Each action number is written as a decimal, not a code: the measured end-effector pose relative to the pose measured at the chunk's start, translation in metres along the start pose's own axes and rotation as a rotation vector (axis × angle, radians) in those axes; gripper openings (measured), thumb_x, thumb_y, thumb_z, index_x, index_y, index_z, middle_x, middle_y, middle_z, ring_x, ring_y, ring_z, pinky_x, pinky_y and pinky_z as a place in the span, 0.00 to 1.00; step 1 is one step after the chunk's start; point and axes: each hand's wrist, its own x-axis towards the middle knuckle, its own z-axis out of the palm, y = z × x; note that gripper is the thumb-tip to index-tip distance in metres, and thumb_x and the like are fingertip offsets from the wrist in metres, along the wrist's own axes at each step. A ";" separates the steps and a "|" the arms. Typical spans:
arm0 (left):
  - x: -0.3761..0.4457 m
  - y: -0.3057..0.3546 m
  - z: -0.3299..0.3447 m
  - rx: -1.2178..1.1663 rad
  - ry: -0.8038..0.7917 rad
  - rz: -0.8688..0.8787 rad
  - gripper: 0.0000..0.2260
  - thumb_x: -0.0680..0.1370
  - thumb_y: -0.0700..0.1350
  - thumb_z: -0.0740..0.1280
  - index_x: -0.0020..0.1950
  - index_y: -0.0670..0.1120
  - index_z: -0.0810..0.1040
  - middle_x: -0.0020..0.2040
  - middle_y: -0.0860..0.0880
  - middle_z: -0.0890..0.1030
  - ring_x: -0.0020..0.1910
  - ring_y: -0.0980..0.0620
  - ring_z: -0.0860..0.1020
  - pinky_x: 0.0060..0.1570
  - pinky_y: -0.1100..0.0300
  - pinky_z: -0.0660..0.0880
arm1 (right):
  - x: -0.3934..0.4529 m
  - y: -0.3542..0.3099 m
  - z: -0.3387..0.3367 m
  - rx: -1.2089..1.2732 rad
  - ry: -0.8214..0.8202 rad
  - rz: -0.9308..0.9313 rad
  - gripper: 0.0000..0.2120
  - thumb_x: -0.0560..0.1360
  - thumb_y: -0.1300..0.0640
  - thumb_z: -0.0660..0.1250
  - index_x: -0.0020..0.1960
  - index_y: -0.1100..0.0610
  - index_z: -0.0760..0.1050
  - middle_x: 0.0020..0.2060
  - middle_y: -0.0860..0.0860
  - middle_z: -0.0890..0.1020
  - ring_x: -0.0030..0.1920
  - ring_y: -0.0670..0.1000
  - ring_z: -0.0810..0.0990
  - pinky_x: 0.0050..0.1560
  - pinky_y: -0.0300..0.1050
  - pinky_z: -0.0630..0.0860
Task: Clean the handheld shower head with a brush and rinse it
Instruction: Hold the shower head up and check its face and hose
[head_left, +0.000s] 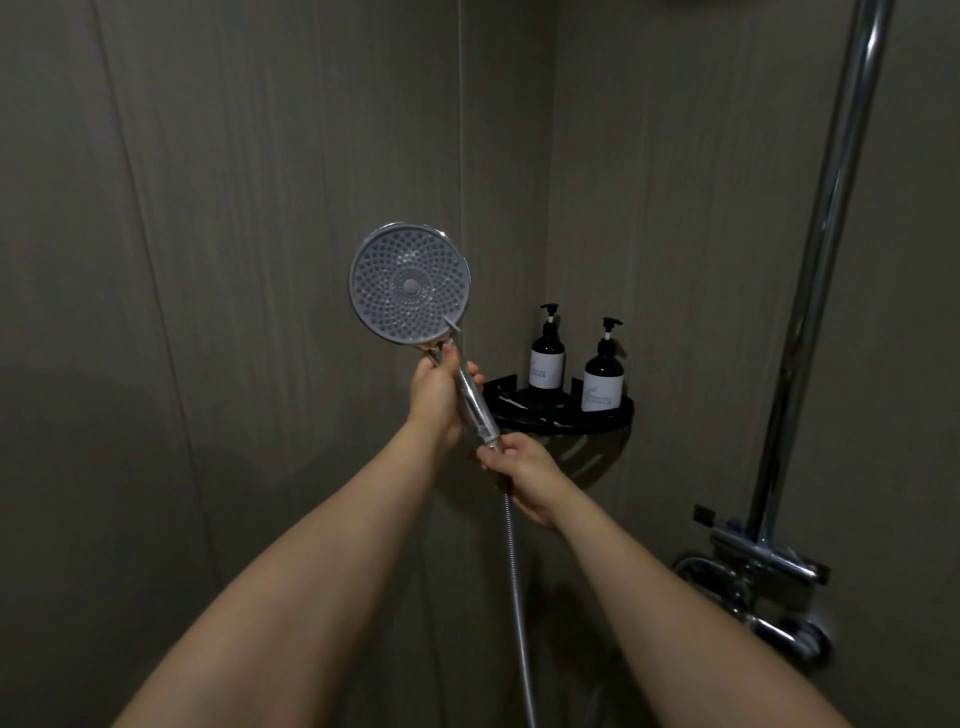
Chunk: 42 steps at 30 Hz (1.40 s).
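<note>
The shower head (410, 285) is held up in front of the wall corner, with its round spray face turned toward the camera and its handle (474, 402) slanting down to the right. The upper part of the handle, just under the round face, is gripped by the left hand (438, 393), with the fingers wrapped around it from behind and the fingertips seen on the right side of the handle. The lower end of the handle, where the metal hose (516, 582) is joined, is pinched by the right hand (524, 475) between thumb and fingers. The hose hangs down from this joint toward the bottom edge of the view.

Behind the hands, a black corner shelf (621, 415) is fixed in the wall corner. Two dark pump bottles (547, 356) (603, 375) with white labels are standing upright on it, side by side, the second one nearer the shelf's right edge. At the right, a chrome riser pipe (826, 249) goes up from the chrome mixer valve (763, 569).
</note>
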 end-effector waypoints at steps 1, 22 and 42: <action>0.000 0.000 0.000 0.001 0.000 -0.001 0.08 0.81 0.44 0.57 0.41 0.47 0.66 0.33 0.47 0.71 0.24 0.57 0.73 0.36 0.61 0.71 | -0.001 0.000 0.001 0.032 -0.008 0.006 0.05 0.79 0.62 0.59 0.44 0.57 0.70 0.36 0.52 0.76 0.33 0.44 0.73 0.28 0.34 0.69; -0.005 0.007 -0.003 -0.001 -0.006 -0.023 0.08 0.81 0.44 0.56 0.43 0.47 0.67 0.34 0.47 0.71 0.29 0.54 0.73 0.38 0.60 0.71 | -0.001 0.000 0.003 -0.022 -0.011 0.029 0.07 0.77 0.66 0.61 0.42 0.58 0.71 0.35 0.52 0.75 0.33 0.45 0.75 0.29 0.32 0.72; -0.008 0.007 -0.002 -0.010 -0.008 -0.036 0.08 0.81 0.45 0.56 0.42 0.47 0.66 0.34 0.47 0.71 0.30 0.53 0.71 0.37 0.59 0.71 | -0.001 0.001 0.002 0.074 -0.020 0.047 0.10 0.79 0.66 0.58 0.41 0.59 0.73 0.36 0.54 0.76 0.33 0.46 0.77 0.36 0.39 0.72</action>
